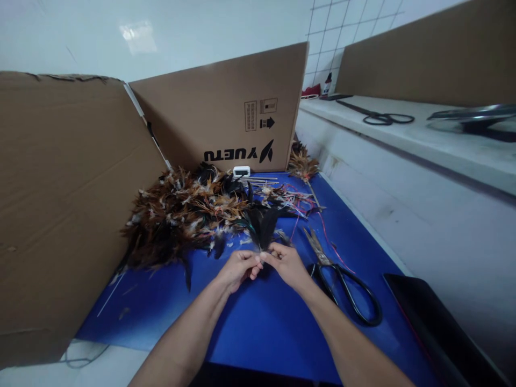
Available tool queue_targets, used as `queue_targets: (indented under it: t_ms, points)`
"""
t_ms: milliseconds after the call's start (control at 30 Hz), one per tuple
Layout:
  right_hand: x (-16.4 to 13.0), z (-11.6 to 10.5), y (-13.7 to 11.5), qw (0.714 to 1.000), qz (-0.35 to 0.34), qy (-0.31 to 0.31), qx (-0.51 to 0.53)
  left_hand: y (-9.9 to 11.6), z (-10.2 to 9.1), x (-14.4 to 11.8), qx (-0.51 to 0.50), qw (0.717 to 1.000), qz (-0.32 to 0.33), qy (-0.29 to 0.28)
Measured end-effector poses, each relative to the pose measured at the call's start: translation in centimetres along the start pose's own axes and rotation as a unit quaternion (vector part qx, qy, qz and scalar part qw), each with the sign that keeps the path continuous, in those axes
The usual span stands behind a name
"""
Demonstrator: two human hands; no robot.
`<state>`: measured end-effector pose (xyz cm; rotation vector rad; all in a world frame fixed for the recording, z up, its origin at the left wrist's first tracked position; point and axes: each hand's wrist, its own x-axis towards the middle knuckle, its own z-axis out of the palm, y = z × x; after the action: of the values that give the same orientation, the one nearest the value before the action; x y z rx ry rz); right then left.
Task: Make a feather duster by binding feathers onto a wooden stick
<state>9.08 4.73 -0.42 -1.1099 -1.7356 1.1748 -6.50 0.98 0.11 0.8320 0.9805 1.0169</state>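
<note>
Both my hands meet over the blue mat [262, 317]. My left hand [238, 269] and my right hand [285, 262] pinch the quill ends of a small bunch of black feathers [260, 224], which fans up and away from my fingers. Just beyond it lies a big heap of brown, black and white feathers [181, 215]. Black-handled scissors [342, 279] lie on the mat right of my right hand, blades pointing away.
Cardboard panels stand at the left [60, 204] and back [226, 113]. Red threads [302, 201], thin sticks and a small white device [241, 171] lie near the back panel. A dark tray [435, 328] sits at the right; another pair of scissors [381, 116] lies on the white ledge.
</note>
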Motion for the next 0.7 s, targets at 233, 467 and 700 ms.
queue_targets:
  t_ms: [233,467,700]
  points:
    - [-0.06,-0.06,0.04,1.000,0.010,-0.014,-0.019,0.02,0.45,-0.05,0.020,0.999,0.022,0.041]
    - [-0.13,-0.35,-0.27,0.998,0.021,-0.012,-0.064,-0.09,0.50,0.24,0.069,0.992,0.054,0.086]
    - [-0.01,-0.47,-0.06,0.996,0.015,0.015,-0.088,-0.40,0.85,0.70,0.124,0.983,0.068,0.118]
